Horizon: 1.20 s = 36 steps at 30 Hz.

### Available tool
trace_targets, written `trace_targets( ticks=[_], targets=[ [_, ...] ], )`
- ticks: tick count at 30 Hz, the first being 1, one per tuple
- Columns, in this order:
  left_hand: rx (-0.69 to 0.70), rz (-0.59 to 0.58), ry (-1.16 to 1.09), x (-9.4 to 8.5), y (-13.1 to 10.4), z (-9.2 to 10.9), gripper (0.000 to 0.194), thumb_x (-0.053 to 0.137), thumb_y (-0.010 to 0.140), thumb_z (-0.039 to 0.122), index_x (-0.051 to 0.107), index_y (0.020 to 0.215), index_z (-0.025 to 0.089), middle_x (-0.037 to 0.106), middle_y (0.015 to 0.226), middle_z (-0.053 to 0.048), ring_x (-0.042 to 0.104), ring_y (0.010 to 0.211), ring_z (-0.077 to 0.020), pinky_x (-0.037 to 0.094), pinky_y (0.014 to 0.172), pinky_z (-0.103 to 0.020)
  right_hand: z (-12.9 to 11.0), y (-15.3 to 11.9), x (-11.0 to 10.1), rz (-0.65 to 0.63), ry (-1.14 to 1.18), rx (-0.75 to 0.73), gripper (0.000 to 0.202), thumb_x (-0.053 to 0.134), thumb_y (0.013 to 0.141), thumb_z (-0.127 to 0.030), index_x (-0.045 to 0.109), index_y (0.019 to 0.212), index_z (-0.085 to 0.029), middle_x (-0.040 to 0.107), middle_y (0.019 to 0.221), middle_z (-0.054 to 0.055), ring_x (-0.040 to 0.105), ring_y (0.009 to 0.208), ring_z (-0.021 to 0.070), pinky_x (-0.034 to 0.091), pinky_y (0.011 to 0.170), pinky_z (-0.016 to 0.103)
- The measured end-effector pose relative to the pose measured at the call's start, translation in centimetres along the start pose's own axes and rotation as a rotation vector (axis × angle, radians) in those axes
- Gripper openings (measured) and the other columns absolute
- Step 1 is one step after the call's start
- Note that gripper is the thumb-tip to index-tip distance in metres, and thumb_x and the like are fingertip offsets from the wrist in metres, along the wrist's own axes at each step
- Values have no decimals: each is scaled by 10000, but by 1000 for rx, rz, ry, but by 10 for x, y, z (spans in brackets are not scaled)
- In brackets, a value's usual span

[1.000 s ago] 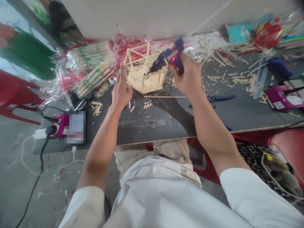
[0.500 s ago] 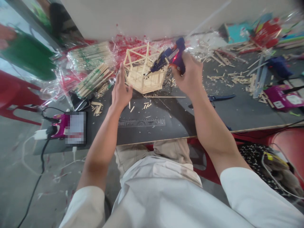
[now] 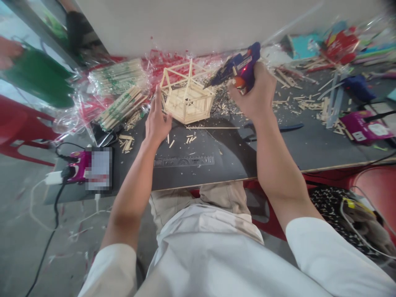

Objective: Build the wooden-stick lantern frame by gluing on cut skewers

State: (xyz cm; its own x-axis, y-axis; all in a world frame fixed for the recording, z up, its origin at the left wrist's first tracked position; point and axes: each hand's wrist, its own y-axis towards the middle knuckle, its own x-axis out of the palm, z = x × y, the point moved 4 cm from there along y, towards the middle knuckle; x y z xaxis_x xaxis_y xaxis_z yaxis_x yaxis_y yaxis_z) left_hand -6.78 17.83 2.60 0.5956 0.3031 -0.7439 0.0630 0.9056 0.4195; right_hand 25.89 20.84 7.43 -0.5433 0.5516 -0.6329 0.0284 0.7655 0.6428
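Note:
A many-sided model of thin wooden sticks (image 3: pixel 185 108), with a plank-like floor and an open frame above, stands on the dark table. My left hand (image 3: pixel 158 119) is at its left side, fingers raised along the frame and thumb by the lower front corner, holding it. My right hand (image 3: pixel 258 88) grips a blue hot glue gun (image 3: pixel 236 68) with a lit red light and an orange trigger. The gun's nozzle points down left, near the model's right side. A single long stick (image 3: pixel 213 128) lies in front of the model.
Bundled sticks (image 3: pixel 120 105) in plastic wrap lie left. A clear ruler (image 3: pixel 184 161) and dark scissors (image 3: pixel 291 127) lie nearer me. Stick offcuts (image 3: pixel 309 103) litter the right. A power strip (image 3: pixel 78 165) and phone (image 3: pixel 99 169) sit at the left edge; another glue gun (image 3: pixel 359 88) lies right.
My right hand has drawn the glue gun up and to the right, taking its nozzle from the model's front post. My left hand stays at the model's left side.

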Motion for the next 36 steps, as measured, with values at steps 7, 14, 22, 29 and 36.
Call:
trace_targets(
  ticks=[7, 14, 22, 29, 36],
  targets=[
    [-11, -18, -40, -1, 0, 2, 863, 574, 962, 433, 150, 1711, 380, 335, 1731, -130, 736, 861, -223, 568, 978, -452, 1, 3, -21, 7, -42, -32, 250, 654, 785, -349, 421, 876, -336, 671, 1054, 132, 563, 877, 288, 477, 774, 469],
    [-36, -45, -40, -1, 0, 0, 855, 570, 975, 421, 135, 1710, 383, 299, 1746, -125, 740, 966, -251, 568, 977, -452, 3, 3, -25, -31, -79, -39, 237, 629, 789, -297, 410, 872, -330, 656, 1067, 125, 551, 920, 305, 452, 790, 465],
    [-13, -26, -50, -1, 0, 3, 847, 582, 973, 514, 171, 1701, 374, 324, 1736, -131, 745, 959, -252, 575, 998, -457, -2, 3, -27, -23, -73, -56, 188, 599, 822, -269, 432, 888, -325, 677, 1102, 132, 586, 921, 298, 464, 771, 445],
    [-15, -13, -30, -1, -1, 1, 825, 569, 988, 513, 174, 1700, 387, 343, 1727, -135, 744, 930, -244, 584, 971, -449, 3, 3, -27, -57, -111, -56, 265, 599, 838, -245, 576, 1093, -312, 671, 1196, 143, 604, 986, 328, 454, 826, 455],
    [-20, -4, -35, -1, 0, 1, 819, 569, 986, 504, 179, 1698, 402, 326, 1735, -127, 734, 887, -228, 585, 979, -459, 0, 4, -31, -48, -181, -66, 260, 619, 828, -253, 600, 1078, -318, 677, 1132, 140, 599, 940, 320, 451, 788, 424]
  ],
)
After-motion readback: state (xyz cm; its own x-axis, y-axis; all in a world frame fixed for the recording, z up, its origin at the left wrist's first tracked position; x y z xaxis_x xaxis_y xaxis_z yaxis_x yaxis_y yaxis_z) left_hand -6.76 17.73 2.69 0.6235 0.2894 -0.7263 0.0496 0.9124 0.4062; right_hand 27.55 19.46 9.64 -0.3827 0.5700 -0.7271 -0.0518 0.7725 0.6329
